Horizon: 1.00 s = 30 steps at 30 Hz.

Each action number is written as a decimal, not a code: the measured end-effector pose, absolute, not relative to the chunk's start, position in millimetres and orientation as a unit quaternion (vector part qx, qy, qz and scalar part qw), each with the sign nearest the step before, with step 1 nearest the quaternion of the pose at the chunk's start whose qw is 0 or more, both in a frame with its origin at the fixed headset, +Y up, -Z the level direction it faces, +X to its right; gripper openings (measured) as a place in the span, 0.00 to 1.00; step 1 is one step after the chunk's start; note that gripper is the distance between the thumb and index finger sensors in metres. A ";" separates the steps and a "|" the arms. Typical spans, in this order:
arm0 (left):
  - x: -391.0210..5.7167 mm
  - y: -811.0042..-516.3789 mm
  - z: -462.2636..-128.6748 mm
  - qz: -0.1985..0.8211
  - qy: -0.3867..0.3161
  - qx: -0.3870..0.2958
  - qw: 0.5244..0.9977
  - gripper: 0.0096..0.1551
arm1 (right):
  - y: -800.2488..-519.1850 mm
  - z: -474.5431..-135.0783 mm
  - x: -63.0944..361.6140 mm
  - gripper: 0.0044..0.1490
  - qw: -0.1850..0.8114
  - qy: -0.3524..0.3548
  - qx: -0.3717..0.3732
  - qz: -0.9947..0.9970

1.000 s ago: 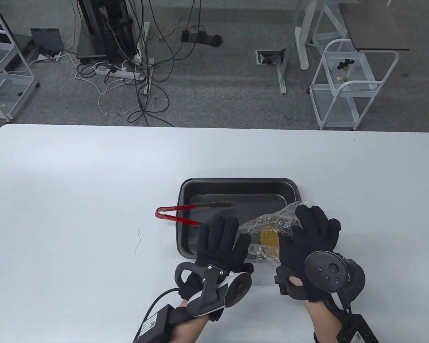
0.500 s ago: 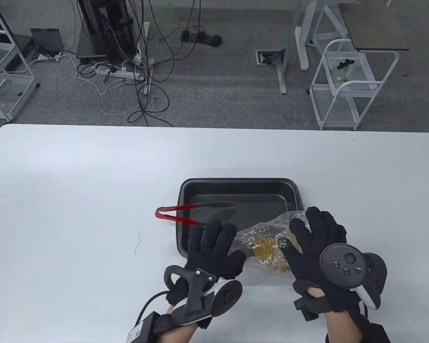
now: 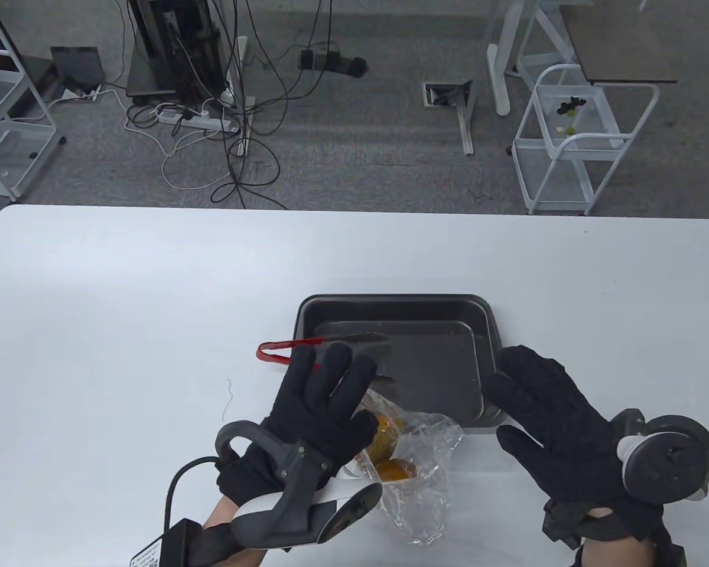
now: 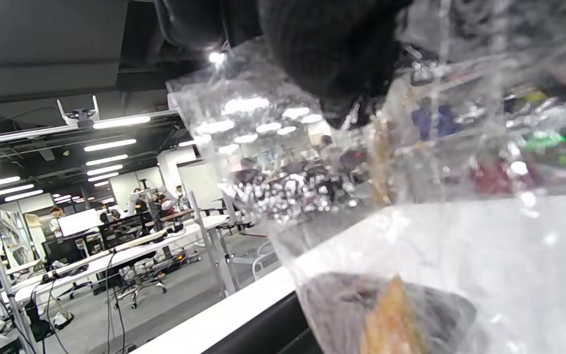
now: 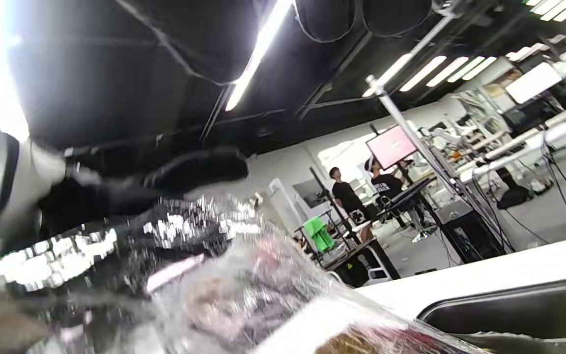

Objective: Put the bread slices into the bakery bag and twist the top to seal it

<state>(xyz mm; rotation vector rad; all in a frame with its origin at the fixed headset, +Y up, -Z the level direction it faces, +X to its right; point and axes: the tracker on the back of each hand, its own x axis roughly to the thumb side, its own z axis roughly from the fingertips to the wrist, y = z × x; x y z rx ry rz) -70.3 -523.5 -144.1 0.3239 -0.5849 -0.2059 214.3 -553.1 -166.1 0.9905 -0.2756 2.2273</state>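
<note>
A clear plastic bakery bag point(image 3: 425, 478) with golden bread slices point(image 3: 390, 458) inside hangs by the table's front edge, just in front of the black tray. My left hand point(image 3: 331, 378) holds the bag's upper part, thumb pressed onto the plastic and the four fingers stretched out above it. In the left wrist view the gloved thumb point(image 4: 342, 69) pinches the crinkled bag point(image 4: 410, 196), with bread point(image 4: 391, 319) at its bottom. My right hand point(image 3: 523, 384) is apart from the bag, fingers spread and empty, over the tray's right front corner.
The black baking tray point(image 3: 390, 304) lies at mid-table. Red-handled tongs point(image 3: 272, 351) rest across its left rim, partly behind my left fingers. A small thread point(image 3: 228, 398) lies left of the tray. Carts and cables stand on the floor beyond the table.
The right hand has let go of the bag and drawn away to the right, fingers spread. The left hand now carries the bag alone, shifted left and toward the front edge.
</note>
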 end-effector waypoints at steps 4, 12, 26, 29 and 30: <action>-63.2 -518.1 -145.3 -0.110 -0.291 0.161 0.937 0.19 | -545.8 -145.7 180.9 0.47 0.251 -0.172 0.435 0.848; -52.4 -509.7 -146.4 -0.114 -0.300 0.150 0.935 0.19 | -547.0 -116.6 139.8 0.40 0.092 -0.216 0.424 0.875; -90.3 -520.4 -150.8 -0.061 -0.276 0.166 0.945 0.18 | -530.9 -123.2 189.2 0.23 0.102 -0.289 0.279 0.910; -97.5 -514.0 -154.2 -0.037 -0.260 0.167 0.950 0.18 | -528.0 -123.0 197.8 0.23 0.125 -0.300 0.282 0.903; -100.7 -511.1 -155.3 -0.021 -0.254 0.164 0.953 0.18 | -527.2 -123.1 199.3 0.23 0.147 -0.301 0.287 0.898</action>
